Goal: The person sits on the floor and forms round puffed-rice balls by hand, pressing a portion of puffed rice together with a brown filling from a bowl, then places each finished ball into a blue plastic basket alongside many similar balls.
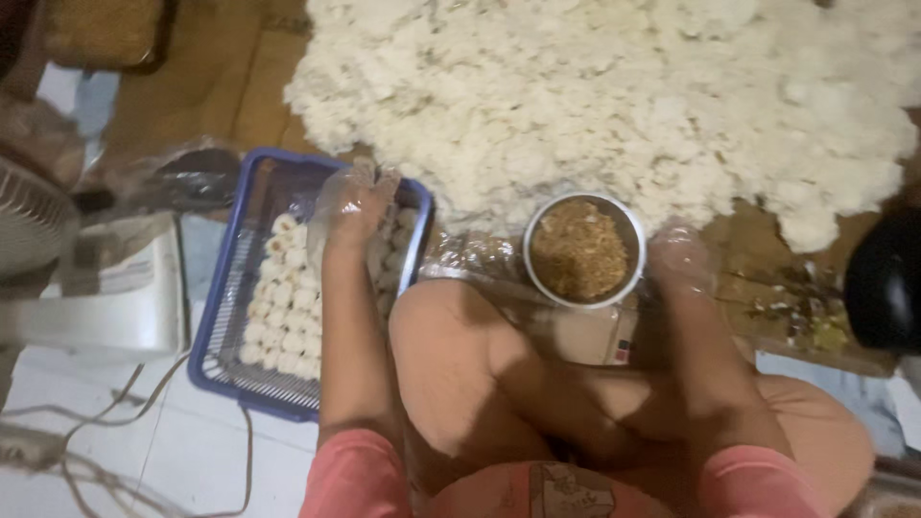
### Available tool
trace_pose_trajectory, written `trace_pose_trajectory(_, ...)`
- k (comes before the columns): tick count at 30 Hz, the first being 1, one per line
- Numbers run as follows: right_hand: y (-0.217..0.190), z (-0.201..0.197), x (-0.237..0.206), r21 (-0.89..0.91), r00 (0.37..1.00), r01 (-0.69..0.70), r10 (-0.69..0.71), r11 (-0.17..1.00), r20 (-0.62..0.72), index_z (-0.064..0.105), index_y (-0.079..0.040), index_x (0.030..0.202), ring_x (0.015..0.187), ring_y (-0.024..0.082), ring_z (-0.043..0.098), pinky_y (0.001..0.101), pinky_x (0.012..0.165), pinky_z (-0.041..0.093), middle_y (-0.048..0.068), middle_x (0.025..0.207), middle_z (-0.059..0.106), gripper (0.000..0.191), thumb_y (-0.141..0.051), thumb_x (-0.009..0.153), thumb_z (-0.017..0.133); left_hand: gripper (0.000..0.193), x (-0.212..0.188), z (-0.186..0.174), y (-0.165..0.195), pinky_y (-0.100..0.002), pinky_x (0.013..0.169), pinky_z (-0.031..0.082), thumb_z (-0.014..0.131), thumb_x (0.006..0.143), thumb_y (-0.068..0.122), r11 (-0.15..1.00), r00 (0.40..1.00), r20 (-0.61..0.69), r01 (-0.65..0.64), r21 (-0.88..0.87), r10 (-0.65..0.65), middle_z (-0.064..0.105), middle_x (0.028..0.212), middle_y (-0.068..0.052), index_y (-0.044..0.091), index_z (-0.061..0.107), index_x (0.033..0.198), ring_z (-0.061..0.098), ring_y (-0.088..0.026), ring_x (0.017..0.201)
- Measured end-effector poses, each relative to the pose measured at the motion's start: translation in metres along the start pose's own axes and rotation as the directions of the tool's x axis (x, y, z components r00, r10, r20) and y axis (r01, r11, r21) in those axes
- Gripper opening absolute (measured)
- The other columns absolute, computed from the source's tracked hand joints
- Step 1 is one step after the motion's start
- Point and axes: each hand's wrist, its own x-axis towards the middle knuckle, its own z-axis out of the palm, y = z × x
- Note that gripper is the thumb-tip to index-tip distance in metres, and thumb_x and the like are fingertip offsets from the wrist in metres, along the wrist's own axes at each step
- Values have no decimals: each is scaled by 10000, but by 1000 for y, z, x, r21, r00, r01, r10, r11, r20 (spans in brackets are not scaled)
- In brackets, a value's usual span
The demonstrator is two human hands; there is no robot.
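Observation:
My left hand (353, 203), in a clear plastic glove, reaches into a blue plastic basket (223, 317) that holds several rows of small white rolled pieces (281, 307). Whether it grips a piece is hidden by the glove and blur. My right hand (679, 257), also gloved, hovers beside a round metal bowl (583, 249) filled with brown crumbly filling. Its fingers look loosely curled with nothing seen in them. A large heap of white fluffy material (614, 96) spreads across the floor beyond both hands.
My bare knees and pink shorts fill the near foreground. A white plastic stool (106, 297) and loose cables (115, 451) lie at the left. A dark round object (883, 278) sits at the right edge; green scraps (796, 317) lie near it.

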Motion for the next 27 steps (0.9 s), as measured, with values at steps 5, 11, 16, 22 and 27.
trace_pose_trajectory(5,-11,-5,-8,19,999,-11,10,1000,43,539,-14,1288,1133,491,565,544,951,479,280,1338,495,316,-142,999,562,468,-63,2,171,-392,859,533,665,958,447,947,992,-127,-22,-319,-20,738,1137,-95,156,668,1324,711,-226,967)
trace_pose_trajectory(11,-17,-23,-31,49,994,-24,18,998,110,516,-28,1308,1146,497,556,548,945,473,276,1391,452,389,-125,940,597,520,-42,83,225,-342,978,480,699,963,398,269,935,337,297,-916,114,679,1343,-86,102,600,1379,626,-235,1264)
trace_pose_trajectory(16,-13,-22,-38,36,980,63,-68,997,185,500,-5,1301,1148,489,552,522,953,477,291,1397,427,465,-94,865,638,617,-19,136,192,-485,1025,418,590,914,454,273,785,594,619,-736,-179,568,1409,1,173,536,1460,514,-209,1307)
trace_pose_trajectory(22,-12,-10,-15,-62,985,135,-128,989,112,600,-18,1193,1128,398,607,450,957,524,253,1246,581,293,-66,905,618,698,-7,157,184,-483,1136,290,684,884,407,80,803,585,594,-800,-114,588,1439,-31,201,357,1466,544,-239,1326)
trace_pose_trajectory(27,-3,-29,5,-45,968,-56,66,997,243,627,-23,1171,1062,351,639,423,895,543,226,1201,618,259,-51,913,632,766,-7,155,179,-505,1159,396,741,895,386,116,879,468,476,-872,-88,607,1343,-154,-29,479,1483,584,-292,1247)
